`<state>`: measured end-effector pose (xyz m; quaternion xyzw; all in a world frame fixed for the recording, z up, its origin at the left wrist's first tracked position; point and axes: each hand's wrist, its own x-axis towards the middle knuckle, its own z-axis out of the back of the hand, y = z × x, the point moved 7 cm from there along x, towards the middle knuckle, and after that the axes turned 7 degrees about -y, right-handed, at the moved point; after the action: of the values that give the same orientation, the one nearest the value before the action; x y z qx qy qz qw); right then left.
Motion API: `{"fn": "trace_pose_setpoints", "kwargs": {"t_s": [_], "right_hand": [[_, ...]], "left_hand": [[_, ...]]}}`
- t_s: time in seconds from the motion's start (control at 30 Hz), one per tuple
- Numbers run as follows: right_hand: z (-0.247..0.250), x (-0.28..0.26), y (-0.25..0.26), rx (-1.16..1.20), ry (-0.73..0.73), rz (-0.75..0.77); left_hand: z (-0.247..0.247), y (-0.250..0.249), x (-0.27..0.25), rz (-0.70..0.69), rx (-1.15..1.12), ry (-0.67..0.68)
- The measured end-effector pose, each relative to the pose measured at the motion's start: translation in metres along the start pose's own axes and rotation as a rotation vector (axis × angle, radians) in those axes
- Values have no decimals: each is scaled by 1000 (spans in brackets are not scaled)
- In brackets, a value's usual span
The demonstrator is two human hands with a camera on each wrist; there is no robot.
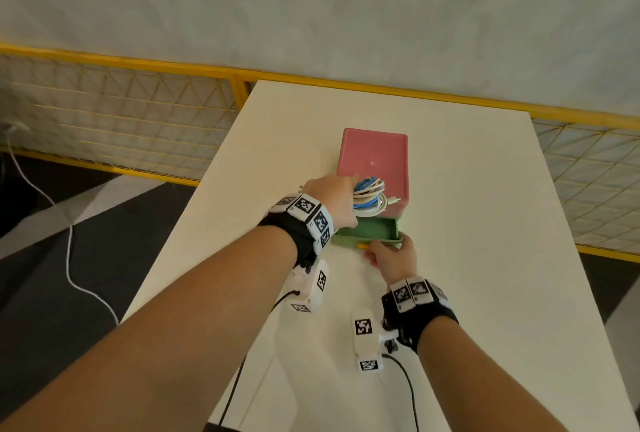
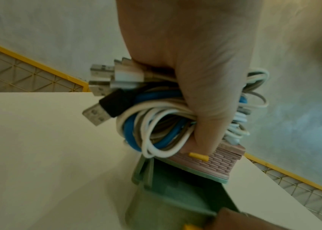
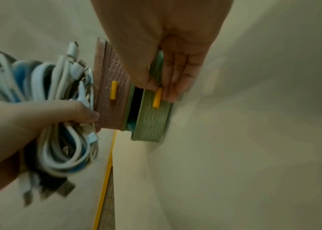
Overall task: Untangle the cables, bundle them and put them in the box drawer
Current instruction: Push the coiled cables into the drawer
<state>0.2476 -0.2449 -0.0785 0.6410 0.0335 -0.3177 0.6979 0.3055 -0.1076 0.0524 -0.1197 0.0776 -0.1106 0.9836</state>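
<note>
Left hand (image 1: 330,201) grips coiled white-and-blue cable bundle (image 1: 369,198) above open green plastic drawer (image 1: 367,231). Right hand (image 1: 393,257) pinches drawer's yellow handle (image 3: 157,97). Pink box (image 1: 374,161) stands mid-desk (image 1: 485,224).

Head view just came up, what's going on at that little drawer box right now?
The left hand grips a coiled bundle of white and blue cables above the box. The right hand holds the yellow handle of the green lower drawer, which stands pulled out and looks empty. The pink upper drawer is shut. The bundle is not yet in the drawer.
</note>
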Motion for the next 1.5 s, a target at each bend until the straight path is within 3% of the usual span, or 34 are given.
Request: {"fn": "trace_pose_setpoints", "kwargs": {"t_s": [0.13,0.27,0.43,0.63,0.73,0.83,0.93,1.07,1.23,1.33,1.5], "right_hand": [[16,-9,6,-182,-80,10],[19,4,45,-342,-178,188],[8,17,51,-449,-19,254],[12,-1,23,-560,123,286],[16,-21,17,-570,153,306],[19,-31,17,-573,169,340],[20,-33,18,-574,152,393],[21,-40,22,-541,144,484],[16,-57,26,-727,169,730],[15,-53,21,-797,213,709],[7,-46,21,-987,309,656]], "left_hand": [[2,-2,-2,9,5,1],[0,-3,-2,9,9,18],[1,-3,-2,8,2,5],[5,-4,-5,13,4,12],[14,-4,-13,12,-13,-124],[19,-16,-33,-121,74,-318],[-5,-35,-50,-250,288,-169],[-44,-35,-44,-169,467,89],[-79,-47,-16,-47,555,114],[-87,-53,-12,5,550,136],[-74,-43,-17,-60,499,240]]}}
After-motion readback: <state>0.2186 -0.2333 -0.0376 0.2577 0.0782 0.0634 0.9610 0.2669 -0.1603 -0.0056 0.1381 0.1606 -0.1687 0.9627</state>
